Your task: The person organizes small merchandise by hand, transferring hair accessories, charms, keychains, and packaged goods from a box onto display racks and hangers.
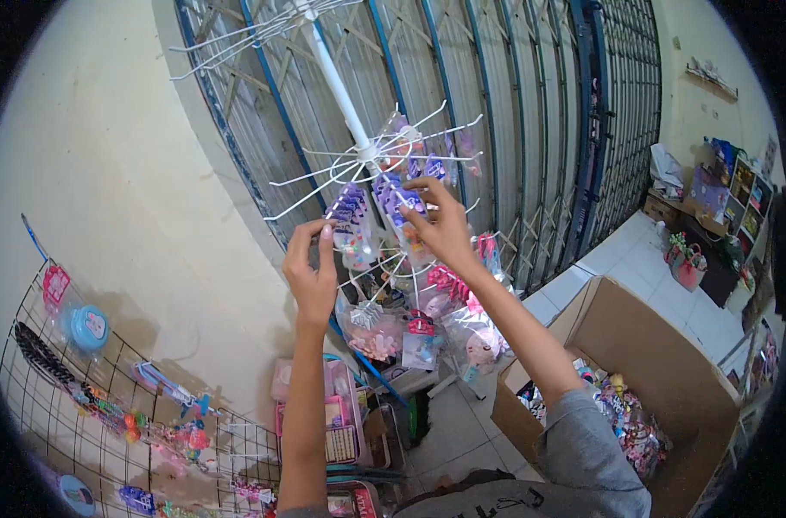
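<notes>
A white wire display rack (332, 82) stands in front of me, its prongs spread around a central pole. Small clear packets with purple header cards (348, 207) hang in a row on one prong. My left hand (311, 276) is closed at the outer end of that prong, thumb and forefinger near the front card. Beside it, a second row of purple-carded packets (393, 197) hangs on another prong. My right hand (445, 226) pinches the front of this row, with thumb and fingers on the card. The packets' small colourful contents are too small to name.
Lower prongs carry pink accessories and bagged items (479, 350). An open cardboard box (661, 345) with many small packets stands at right. A wire grid (30, 388) with hair accessories is at left, near plastic baskets (354, 388). A folding metal gate (514, 112) is behind the rack.
</notes>
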{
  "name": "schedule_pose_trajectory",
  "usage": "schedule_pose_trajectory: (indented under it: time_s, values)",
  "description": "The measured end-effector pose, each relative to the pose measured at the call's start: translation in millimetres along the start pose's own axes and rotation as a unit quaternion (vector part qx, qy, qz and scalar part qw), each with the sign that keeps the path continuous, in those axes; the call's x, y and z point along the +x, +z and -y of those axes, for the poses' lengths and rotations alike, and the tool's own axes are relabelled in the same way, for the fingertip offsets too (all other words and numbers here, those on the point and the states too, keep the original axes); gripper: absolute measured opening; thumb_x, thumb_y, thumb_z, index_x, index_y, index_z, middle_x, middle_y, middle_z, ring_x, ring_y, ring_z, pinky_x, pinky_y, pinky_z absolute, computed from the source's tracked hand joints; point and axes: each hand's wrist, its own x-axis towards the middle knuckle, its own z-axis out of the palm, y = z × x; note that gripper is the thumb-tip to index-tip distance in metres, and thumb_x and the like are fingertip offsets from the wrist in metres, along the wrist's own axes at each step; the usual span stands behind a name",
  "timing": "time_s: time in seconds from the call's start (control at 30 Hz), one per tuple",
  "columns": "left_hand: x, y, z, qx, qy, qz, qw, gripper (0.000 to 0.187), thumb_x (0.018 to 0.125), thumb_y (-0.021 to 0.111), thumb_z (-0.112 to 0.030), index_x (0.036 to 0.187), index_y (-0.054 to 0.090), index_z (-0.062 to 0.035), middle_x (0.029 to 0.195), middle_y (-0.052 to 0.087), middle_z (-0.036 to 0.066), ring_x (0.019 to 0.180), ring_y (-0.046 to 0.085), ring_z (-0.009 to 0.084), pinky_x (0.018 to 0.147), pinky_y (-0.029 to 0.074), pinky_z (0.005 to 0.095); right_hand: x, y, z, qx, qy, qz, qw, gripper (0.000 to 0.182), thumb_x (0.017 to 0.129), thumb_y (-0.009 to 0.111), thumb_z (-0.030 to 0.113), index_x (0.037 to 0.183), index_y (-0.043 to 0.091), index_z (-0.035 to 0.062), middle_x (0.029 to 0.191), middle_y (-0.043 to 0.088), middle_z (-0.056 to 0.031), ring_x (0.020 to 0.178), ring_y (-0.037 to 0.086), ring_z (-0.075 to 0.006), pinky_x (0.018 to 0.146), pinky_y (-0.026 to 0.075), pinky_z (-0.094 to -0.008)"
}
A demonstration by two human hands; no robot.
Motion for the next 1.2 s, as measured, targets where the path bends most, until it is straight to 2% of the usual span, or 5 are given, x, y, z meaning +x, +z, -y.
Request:
schedule_pose_trajectory:
  time_s: [0.4,0.67,0.87,1.03,1.2]
  values:
    - [-60,28,-30,-0.083,0.163,-0.151,0.971,0.02,0.077,0.049,-0.015,0.086,0.044,0.0011,0.083,0.048,0.013,0.075,0.046,0.0223,0.07,0.037,0.0332,-32,-108,22,-0.15,-0.105,0.139,0.973,0.039,0.069,0.054,0.011,0.104,0.04,0.0008,0.083,0.056,-0.0174,0.071,0.056,-0.0279,0.064,0.044,-0.0334]
    - [-129,140,-114,-0.238,0.163,0.329,0.899,0.015,0.067,0.053,-0.001,0.082,0.048,-0.0021,0.081,0.05,0.011,0.068,0.049,0.024,0.063,0.038,0.0321,-187,-287,-26,-0.375,0.282,0.324,0.822,0.021,0.069,0.052,0.01,0.089,0.053,0.0025,0.076,0.057,-0.0153,0.068,0.056,-0.0261,0.063,0.045,-0.0342]
    - [-184,246,-124,-0.166,0.113,0.696,0.689,0.021,0.071,0.044,-0.006,0.09,0.051,0.0003,0.082,0.053,0.018,0.077,0.052,0.0287,0.07,0.04,0.0333,-295,-310,-107,-0.431,0.503,0.334,0.671,0.03,0.064,0.055,0.02,0.091,0.055,0.0065,0.085,0.054,-0.0172,0.084,0.051,-0.0306,0.071,0.042,-0.0392]
    - [-250,327,-113,-0.022,0.066,0.839,0.539,0.032,0.063,0.045,-0.006,0.093,0.054,-0.0039,0.086,0.056,0.017,0.081,0.054,0.0278,0.071,0.042,0.0349,-343,-275,-101,-0.516,0.435,0.344,0.653,0.038,0.06,0.058,0.021,0.094,0.052,0.0065,0.082,0.054,-0.0181,0.084,0.052,-0.0309,0.07,0.041,-0.0424]
    - [-307,353,-88,0.025,-0.042,0.916,0.399,0.033,0.062,0.05,-0.008,0.094,0.054,-0.0041,0.085,0.058,0.012,0.071,0.058,0.0223,0.062,0.046,0.0317,-370,-291,-121,-0.363,0.434,0.176,0.806,0.036,0.052,0.066,0.021,0.084,0.058,0.0046,0.073,0.057,-0.0147,0.072,0.055,-0.0273,0.064,0.044,-0.0351]
